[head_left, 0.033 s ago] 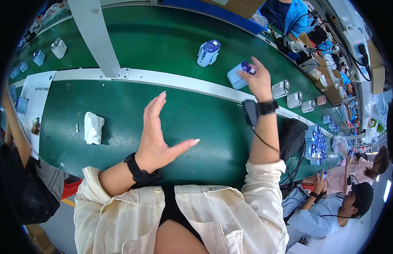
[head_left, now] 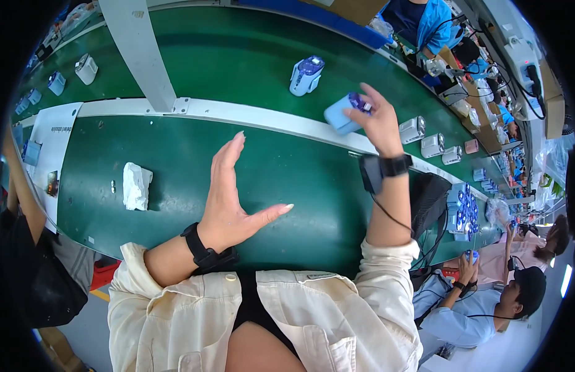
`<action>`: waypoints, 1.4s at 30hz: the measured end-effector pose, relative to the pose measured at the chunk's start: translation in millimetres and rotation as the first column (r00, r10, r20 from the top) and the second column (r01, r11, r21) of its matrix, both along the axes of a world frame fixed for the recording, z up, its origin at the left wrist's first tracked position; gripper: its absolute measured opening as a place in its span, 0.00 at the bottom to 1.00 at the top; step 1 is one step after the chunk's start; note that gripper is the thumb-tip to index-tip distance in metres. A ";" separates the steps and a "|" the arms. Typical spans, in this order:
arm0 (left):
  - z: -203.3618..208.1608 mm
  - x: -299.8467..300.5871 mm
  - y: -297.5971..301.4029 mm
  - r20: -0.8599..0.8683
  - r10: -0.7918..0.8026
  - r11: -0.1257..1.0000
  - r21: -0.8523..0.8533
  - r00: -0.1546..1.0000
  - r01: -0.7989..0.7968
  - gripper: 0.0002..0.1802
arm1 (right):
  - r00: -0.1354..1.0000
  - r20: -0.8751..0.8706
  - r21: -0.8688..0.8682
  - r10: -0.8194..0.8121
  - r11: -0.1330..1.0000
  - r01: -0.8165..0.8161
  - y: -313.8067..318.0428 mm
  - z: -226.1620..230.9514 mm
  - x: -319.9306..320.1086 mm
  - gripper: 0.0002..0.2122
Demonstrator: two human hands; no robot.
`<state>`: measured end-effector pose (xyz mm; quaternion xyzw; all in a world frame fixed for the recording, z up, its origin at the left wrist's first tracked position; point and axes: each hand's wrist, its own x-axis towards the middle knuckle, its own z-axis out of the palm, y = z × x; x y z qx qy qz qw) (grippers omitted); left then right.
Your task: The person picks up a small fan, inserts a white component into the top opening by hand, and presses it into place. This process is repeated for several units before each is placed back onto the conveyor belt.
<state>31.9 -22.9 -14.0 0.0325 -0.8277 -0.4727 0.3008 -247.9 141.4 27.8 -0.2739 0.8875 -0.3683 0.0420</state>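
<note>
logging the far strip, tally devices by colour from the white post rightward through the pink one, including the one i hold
blue devices: 2, one in your right hand
white devices: 3
pink device: 1
total: 6

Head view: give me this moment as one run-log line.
right hand: holding tilted blue device | left hand: open, empty | white crumpled piece: on green table

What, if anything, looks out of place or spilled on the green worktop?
A crumpled-looking white lump lies on the worktop, left of the left hand, with a small bit beside it. Both look like possible litter. The blue device tilts, gripped by the right hand. No spill shows.
</note>
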 end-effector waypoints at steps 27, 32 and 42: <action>15.9 4.3 2.5 0.109 -0.318 0.928 0.238 0.942 0.286 0.49 | 0.891 0.140 -0.422 0.433 0.840 -0.342 -0.5 45.4 160.5 0.03; 14.3 1.1 5.7 0.055 -0.179 0.982 0.075 0.982 0.175 0.46 | 0.943 0.039 -0.471 0.330 0.839 -0.274 -8.9 32.7 169.3 0.03; 7.7 1.3 6.2 0.026 -0.035 0.997 -0.069 0.999 0.037 0.44 | 0.962 -0.165 -0.477 0.218 0.836 -0.271 -18.4 13.9 177.4 0.03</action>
